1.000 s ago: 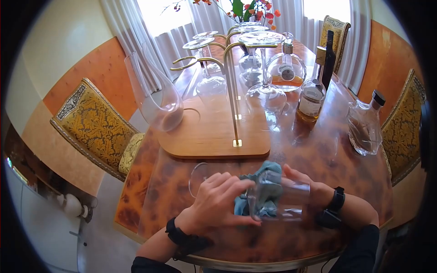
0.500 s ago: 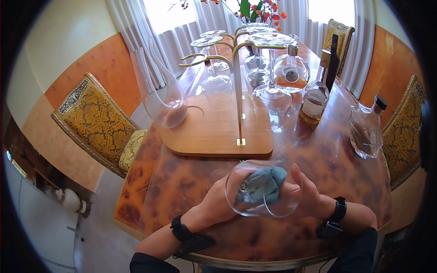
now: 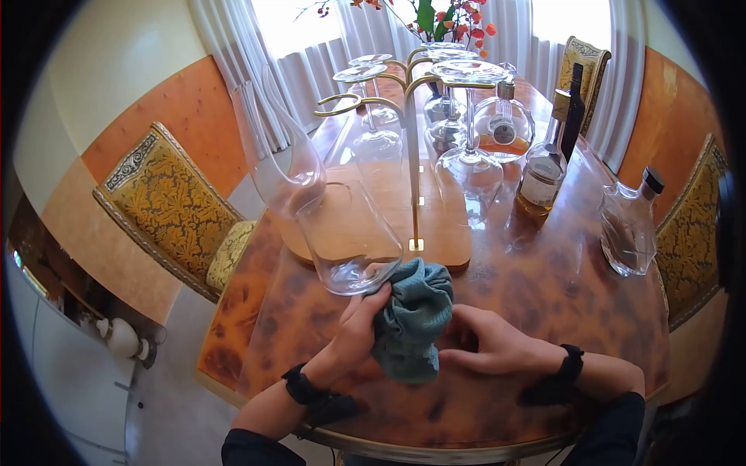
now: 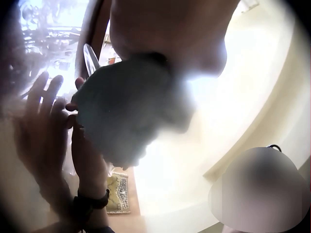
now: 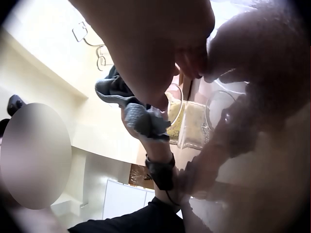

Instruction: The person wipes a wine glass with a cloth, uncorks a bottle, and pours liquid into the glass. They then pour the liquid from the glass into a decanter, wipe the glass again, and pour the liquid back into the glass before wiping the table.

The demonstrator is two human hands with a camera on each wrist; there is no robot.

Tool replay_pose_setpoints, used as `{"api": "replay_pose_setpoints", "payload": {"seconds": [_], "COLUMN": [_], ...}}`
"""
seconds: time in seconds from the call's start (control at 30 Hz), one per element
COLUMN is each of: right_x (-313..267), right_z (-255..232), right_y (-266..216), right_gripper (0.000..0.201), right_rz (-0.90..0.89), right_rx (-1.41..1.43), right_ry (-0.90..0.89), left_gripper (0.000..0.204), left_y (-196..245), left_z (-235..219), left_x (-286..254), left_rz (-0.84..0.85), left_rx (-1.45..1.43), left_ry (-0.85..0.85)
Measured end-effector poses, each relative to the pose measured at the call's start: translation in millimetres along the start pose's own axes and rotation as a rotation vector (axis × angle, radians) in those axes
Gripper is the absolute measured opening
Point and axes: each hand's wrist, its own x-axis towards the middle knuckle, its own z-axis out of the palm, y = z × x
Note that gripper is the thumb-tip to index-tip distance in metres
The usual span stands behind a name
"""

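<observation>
A wine glass [image 3: 350, 241] tilts in the head view, its rim up and to the left and its stem end hidden behind a blue-green cloth [image 3: 420, 311]. My left hand [image 3: 359, 322] grips the bunched cloth at the base of the bowl, thumb along its near side. Close by the cloth's right edge is my right hand [image 3: 493, 342], its fingers loosely bent. The left wrist view shows the cloth [image 4: 121, 111] as a large dark bundle under the hand. In the right wrist view, the cloth [image 5: 141, 119] hangs beyond the right hand.
A wooden rack [image 3: 342, 233] with brass arms holds upside-down wine glasses [image 3: 470, 167]. A tilted decanter [image 3: 287, 167] stands at its left. To the right are a liquor bottle [image 3: 540, 179], a dark bottle [image 3: 573, 113], a round bottle [image 3: 505, 124] and a square decanter [image 3: 628, 229]. Chairs [image 3: 167, 186] flank the table.
The wine glass has swung from in front of both hands to the upper left, its rim turning away from me. The right hand has moved off the glass, and the cloth now bunches at the left hand.
</observation>
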Motion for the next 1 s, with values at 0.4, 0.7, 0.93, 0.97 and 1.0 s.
{"api": "replay_pose_setpoints", "payload": {"seconds": [0.4,0.7,0.93,0.97,1.0], "right_x": [9,-1,-5,-4,-3], "right_z": [14,13,10,11,10], "right_y": [22,28,36,35,35], "right_gripper": [0.038,0.030,0.030,0.030,0.029], "right_rz": [-0.305,-0.035,-0.082,-0.010,0.063], "right_rx": [-0.037,0.270,0.269,0.307,0.343], "right_ry": [0.019,0.143,0.148,0.155,0.162], "left_gripper": [0.046,0.036,0.025,0.024,0.024], "left_y": [-15,2,-1,-3,-4], "left_z": [13,18,26,25,23], "left_x": [-6,-3,-2,-2,-2], "left_rz": [-0.251,-0.092,-0.006,0.079,0.084], "left_rx": [-0.227,0.350,0.638,0.681,0.679], "left_ry": [-0.150,-0.294,-0.407,-0.386,-0.386]}}
